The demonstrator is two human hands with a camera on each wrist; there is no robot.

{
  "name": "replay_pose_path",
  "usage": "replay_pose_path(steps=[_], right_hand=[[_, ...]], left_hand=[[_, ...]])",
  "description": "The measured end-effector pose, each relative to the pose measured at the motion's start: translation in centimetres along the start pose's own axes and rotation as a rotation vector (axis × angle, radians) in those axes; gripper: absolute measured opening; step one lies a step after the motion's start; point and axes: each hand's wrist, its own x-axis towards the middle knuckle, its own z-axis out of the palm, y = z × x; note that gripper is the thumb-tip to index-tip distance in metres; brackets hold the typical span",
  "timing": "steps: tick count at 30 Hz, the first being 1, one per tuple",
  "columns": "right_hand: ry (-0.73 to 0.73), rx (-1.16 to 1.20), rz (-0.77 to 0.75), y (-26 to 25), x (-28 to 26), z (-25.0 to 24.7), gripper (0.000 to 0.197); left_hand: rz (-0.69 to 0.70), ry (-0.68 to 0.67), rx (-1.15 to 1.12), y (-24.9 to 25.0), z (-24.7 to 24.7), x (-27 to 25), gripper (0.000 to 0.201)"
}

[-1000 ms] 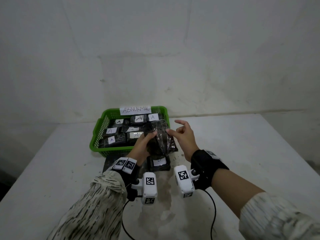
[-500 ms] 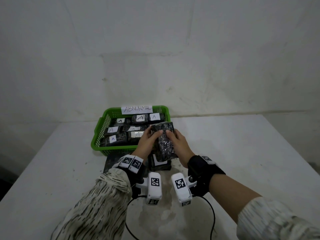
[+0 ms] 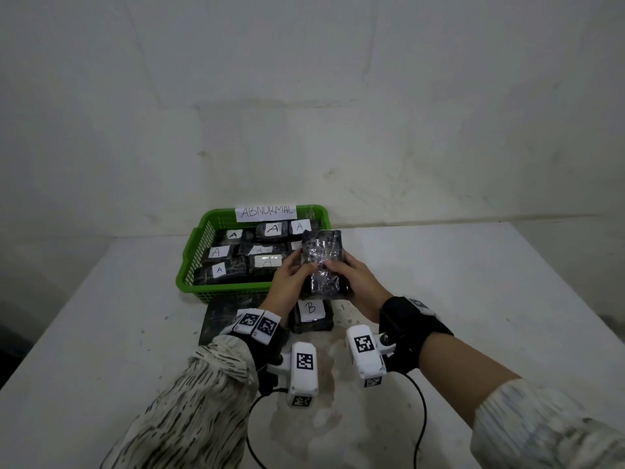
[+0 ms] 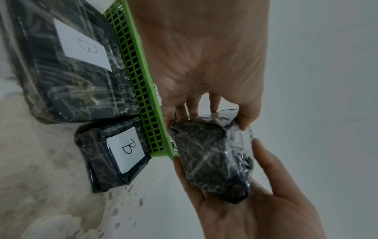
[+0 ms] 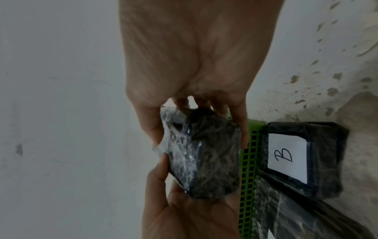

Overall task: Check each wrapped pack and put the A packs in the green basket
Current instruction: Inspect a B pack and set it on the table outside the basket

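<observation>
A black pack in shiny clear wrap [image 3: 323, 262] is held upright above the table, just in front of the green basket [image 3: 203, 228]. My left hand [image 3: 291, 277] grips its left side and my right hand [image 3: 355, 280] grips its right side, thumbs on the near face. No label shows on the held pack [image 4: 214, 155] [image 5: 202, 155] in any view. The basket, tagged ABNORMAL, holds several black packs with white A labels [image 3: 216, 252]. A small pack labelled B [image 3: 311, 314] lies on the table under my hands.
A larger flat black pack with a B label [image 4: 67, 64] lies on the table left of the small B pack, against the basket's front wall [image 4: 141, 90]. The white table [image 3: 473, 299] runs to the right and ends at a wall behind the basket.
My right hand, open beside the pack a second ago, has closed on it. Both hands have turned the pack upright and lifted it slightly.
</observation>
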Motion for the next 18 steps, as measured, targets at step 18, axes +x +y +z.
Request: replay_pose_path(steps=[18], right_hand=[[0.050, -0.272, -0.134, 0.06, -0.28, 0.19, 0.061]], left_hand=[[-0.034, -0.010, -0.028, -0.54, -0.01, 0.71, 0.050]])
